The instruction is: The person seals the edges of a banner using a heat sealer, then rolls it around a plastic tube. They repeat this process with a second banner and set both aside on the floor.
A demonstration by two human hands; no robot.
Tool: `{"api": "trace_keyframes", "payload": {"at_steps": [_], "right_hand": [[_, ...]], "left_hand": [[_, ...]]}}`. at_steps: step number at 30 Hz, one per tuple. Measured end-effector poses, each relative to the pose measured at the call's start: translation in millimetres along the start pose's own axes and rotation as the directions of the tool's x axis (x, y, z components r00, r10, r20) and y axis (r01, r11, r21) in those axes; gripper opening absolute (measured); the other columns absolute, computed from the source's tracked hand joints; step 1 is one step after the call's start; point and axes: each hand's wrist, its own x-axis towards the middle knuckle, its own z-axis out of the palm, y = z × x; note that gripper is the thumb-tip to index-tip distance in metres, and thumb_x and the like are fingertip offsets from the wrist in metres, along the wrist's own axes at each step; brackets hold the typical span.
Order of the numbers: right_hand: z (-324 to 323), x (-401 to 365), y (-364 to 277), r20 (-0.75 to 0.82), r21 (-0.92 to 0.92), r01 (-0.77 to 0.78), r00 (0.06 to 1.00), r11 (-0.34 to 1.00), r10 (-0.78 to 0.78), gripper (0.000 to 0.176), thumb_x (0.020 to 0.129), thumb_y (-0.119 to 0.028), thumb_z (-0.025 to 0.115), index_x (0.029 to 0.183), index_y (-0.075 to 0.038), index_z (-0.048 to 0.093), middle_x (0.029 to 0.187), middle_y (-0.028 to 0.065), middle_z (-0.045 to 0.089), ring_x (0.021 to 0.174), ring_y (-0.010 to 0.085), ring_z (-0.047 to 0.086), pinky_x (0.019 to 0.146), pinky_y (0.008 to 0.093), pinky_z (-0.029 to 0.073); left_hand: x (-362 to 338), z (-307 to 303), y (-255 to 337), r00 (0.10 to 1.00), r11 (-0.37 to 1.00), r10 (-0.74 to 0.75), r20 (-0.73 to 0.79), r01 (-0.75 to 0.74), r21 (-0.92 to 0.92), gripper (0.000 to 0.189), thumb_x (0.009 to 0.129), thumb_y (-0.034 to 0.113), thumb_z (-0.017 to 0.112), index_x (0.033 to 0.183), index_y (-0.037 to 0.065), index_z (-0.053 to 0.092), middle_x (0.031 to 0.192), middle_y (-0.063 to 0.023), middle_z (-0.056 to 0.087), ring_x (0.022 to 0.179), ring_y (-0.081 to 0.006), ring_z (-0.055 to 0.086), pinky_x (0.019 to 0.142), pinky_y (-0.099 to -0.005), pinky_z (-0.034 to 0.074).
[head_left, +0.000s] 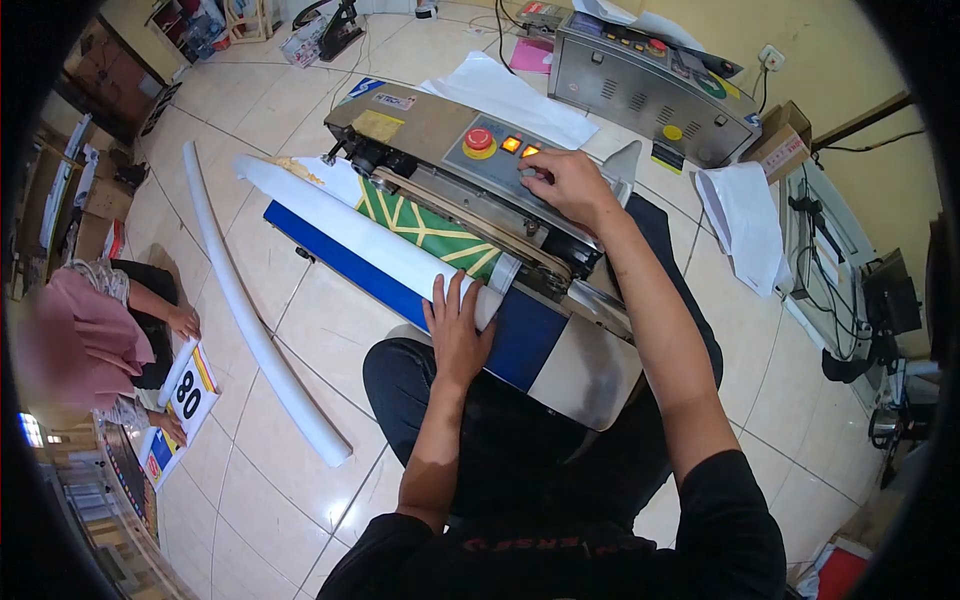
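Observation:
A band sealer (440,120) with a rubber belt lies across in front of me. Its panel has a red emergency stop button (480,138) and lit orange switches (512,144). My right hand (572,188) is at the panel, thumb and fingers pinched at a small control knob that they mostly cover. My left hand (458,335) rests with fingers spread on the near end of a white roll (350,220). Green and yellow patterned material (430,235) shows between the roll and the belt. The roll lies along the machine's blue bed (345,265).
A long white tube (245,310) lies on the tiled floor to the left. Beyond it, another person (100,330) handles a printed sheet (190,400) marked "80". A second metal machine (650,95), white sheets (740,215) and a cardboard box (785,145) are at the back right.

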Motion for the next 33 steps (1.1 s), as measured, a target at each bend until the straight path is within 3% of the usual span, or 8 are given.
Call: {"api": "trace_keyframes", "payload": {"at_steps": [9,16,18,22,25,27,33], "right_hand": [[-3.1,-1.7,-5.5,-0.044,0.063,0.056,0.998,0.996,-0.053,0.037,0.077,-0.017,0.074,0.110,-0.002,0.067,0.100,0.0188,0.068,0.092,0.0354,0.066,0.084,0.0403,0.053],[-3.3,-3.0,-5.4,-0.037,0.040,0.015,0.999,0.999,-0.014,0.038,0.077,-0.019,0.075,0.108,0.000,0.066,0.101,0.0192,0.068,0.095,0.0365,0.065,0.085,0.0402,0.052],[-3.2,-2.8,-4.1,-0.023,0.003,0.016,1.000,1.000,-0.016,0.039,0.081,-0.021,0.075,0.113,-0.002,0.065,0.101,0.0175,0.068,0.092,0.0307,0.067,0.083,0.0372,0.053],[-3.9,-3.3,-3.9,-0.034,0.006,0.030,0.999,1.000,-0.030,0.038,0.081,-0.021,0.074,0.112,-0.001,0.066,0.100,0.0178,0.069,0.091,0.0305,0.067,0.083,0.0369,0.053],[-4.6,-3.4,-5.7,-0.040,0.032,0.000,0.999,0.999,0.001,0.036,0.077,-0.020,0.073,0.106,0.000,0.067,0.099,0.0192,0.068,0.093,0.0363,0.066,0.085,0.0405,0.052],[-4.5,-3.2,-4.3,-0.026,0.002,0.016,1.000,1.000,-0.016,0.038,0.081,-0.022,0.073,0.111,0.000,0.066,0.099,0.0170,0.069,0.089,0.0301,0.066,0.082,0.0370,0.053],[-4.7,-3.3,-6.2,-0.020,0.006,-0.003,1.000,1.000,0.003,0.037,0.081,-0.021,0.073,0.110,0.000,0.066,0.099,0.0168,0.068,0.089,0.0300,0.066,0.081,0.0372,0.052]], "left_hand": [[10.3,-4.4,-7.8,0.995,0.987,-0.051,0.089,0.036,0.158,0.067,0.081,0.016,0.073,0.142,0.014,0.044,0.157,-0.0137,0.027,0.147,-0.0414,0.016,0.112,-0.0679,0.016],[16.3,-6.6,-22.8,0.997,0.989,-0.027,0.075,0.016,0.146,0.064,0.085,0.021,0.069,0.144,0.015,0.043,0.158,-0.0142,0.024,0.147,-0.0428,0.013,0.112,-0.0687,0.015],[17.8,-6.7,-27.9,0.997,0.988,-0.026,0.073,0.014,0.152,0.064,0.086,0.021,0.068,0.144,0.015,0.043,0.158,-0.0143,0.024,0.147,-0.0427,0.013,0.112,-0.0684,0.015],[22.7,-8.6,-36.6,0.998,0.987,-0.002,0.070,-0.010,0.163,0.063,0.086,0.022,0.068,0.144,0.015,0.043,0.158,-0.0148,0.024,0.147,-0.0428,0.014,0.111,-0.0690,0.016],[26.2,-10.6,-42.8,0.997,0.987,0.006,0.074,-0.018,0.160,0.063,0.087,0.023,0.067,0.144,0.015,0.042,0.158,-0.0154,0.024,0.147,-0.0434,0.014,0.111,-0.0696,0.016],[28.4,-10.9,-46.7,0.997,0.987,0.009,0.072,-0.020,0.161,0.064,0.087,0.023,0.066,0.145,0.015,0.041,0.157,-0.0156,0.024,0.146,-0.0441,0.013,0.111,-0.0699,0.015],[35.1,-13.2,-57.7,0.996,0.984,0.012,0.084,-0.026,0.176,0.062,0.090,0.024,0.064,0.146,0.015,0.039,0.158,-0.0163,0.022,0.147,-0.0440,0.012,0.111,-0.0695,0.013]]}}
